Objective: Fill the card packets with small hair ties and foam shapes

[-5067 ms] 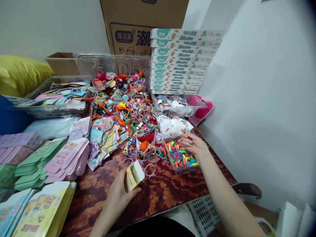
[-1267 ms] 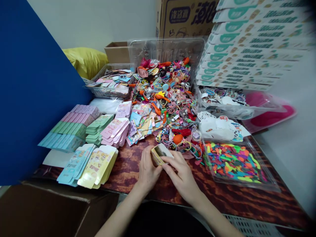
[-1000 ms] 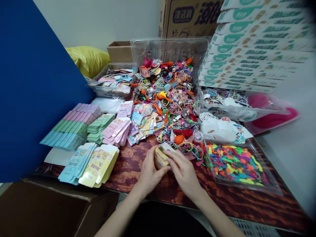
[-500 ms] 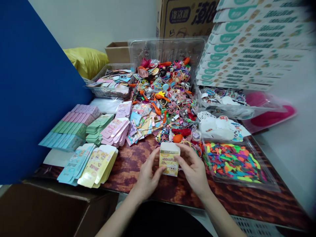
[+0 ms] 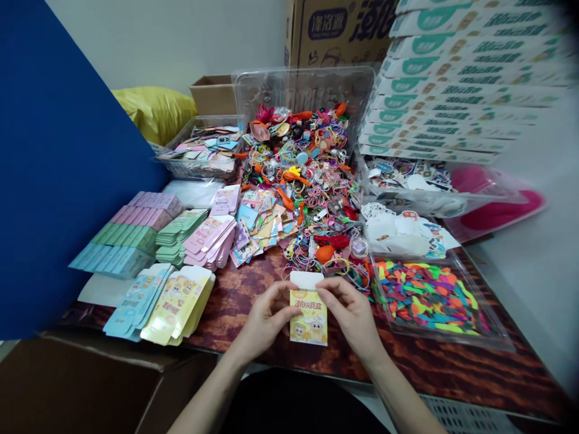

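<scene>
- Dark red-brown table (image 5: 235,316) forms our work surface; we see a pale wall (image 5: 190,36) and a printed cardboard carton (image 5: 339,36) behind it.
- We hold one small yellow box (image 5: 308,322) between both hands, near the front edge of the table, with its printed face toward us and its white flap (image 5: 305,279) raised at the top.
- Our left hand (image 5: 266,316) grips the left side, thumb on the printed face; its other fingers are partly hidden.
- Our right hand (image 5: 355,316) pinches the upper right corner, thumb and fingers beside the flap.
- We cannot tell whether the lower edge touches the table.
- To our left, we see yellow packs (image 5: 176,307) beside blue packs (image 5: 136,301), with green packs (image 5: 174,235) and pink packs (image 5: 210,241) behind.
- Ahead, we see a heap of trinkets (image 5: 316,187) with loose cards (image 5: 271,223) at its left.
- To our right, we see a clear tray (image 5: 500,339) of bright pieces (image 5: 429,298).
</scene>
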Demonstrator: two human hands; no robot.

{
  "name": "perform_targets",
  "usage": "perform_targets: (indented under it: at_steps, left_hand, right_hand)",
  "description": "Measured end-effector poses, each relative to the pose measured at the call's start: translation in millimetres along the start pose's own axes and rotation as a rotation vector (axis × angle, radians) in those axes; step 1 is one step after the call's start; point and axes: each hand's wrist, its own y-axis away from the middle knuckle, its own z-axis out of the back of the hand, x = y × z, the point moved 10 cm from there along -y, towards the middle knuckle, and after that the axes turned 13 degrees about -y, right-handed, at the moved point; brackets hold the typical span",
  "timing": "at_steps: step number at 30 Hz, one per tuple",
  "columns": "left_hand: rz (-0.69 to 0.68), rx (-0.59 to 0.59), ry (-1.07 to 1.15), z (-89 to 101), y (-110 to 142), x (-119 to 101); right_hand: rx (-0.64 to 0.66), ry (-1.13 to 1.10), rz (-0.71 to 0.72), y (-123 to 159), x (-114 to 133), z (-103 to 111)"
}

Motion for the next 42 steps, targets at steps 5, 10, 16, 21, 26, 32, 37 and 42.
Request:
perform_targets:
  at_steps: [5,10,16,21,26,32,37,42]
  left_hand:
    - [-0.102,-0.064,-0.062,7.0,0,-15]
    - [-0.16,-0.084,-0.147,9.8,3,-22]
    - [-0.17,-0.041,-0.232,5.9,4,-20]
    - [-0.189,-0.047,-0.257,8.8,4,-20]
    - [-0.175,-0.061,-0.286,12.0,5,-15]
    - [-0.185,-0.044,-0.308,10.5,6,-17]
    - [-0.218,-0.047,-0.447,12.6,6,-22]
    - [-0.207,-0.076,-0.437,18.6,9,-21]
  right_hand:
    - [0.164,0.067,0.006,-6,12,-16]
    - [0.277,0.144,0.065,-6,19,-26]
    - [0.17,0.163,-0.052,-14,-2,-20]
    - [0.17,0.116,-0.109,-23,-4,-19]
    - [0.276,0.163,-0.109,-23,-6,-22]
    - [0.314,0.256,0.007,-20,5,-19]
    - [0.464,0.404,0.096,-17,18,-35]
    - [0.479,0.402,0.081,-12,13,-43]
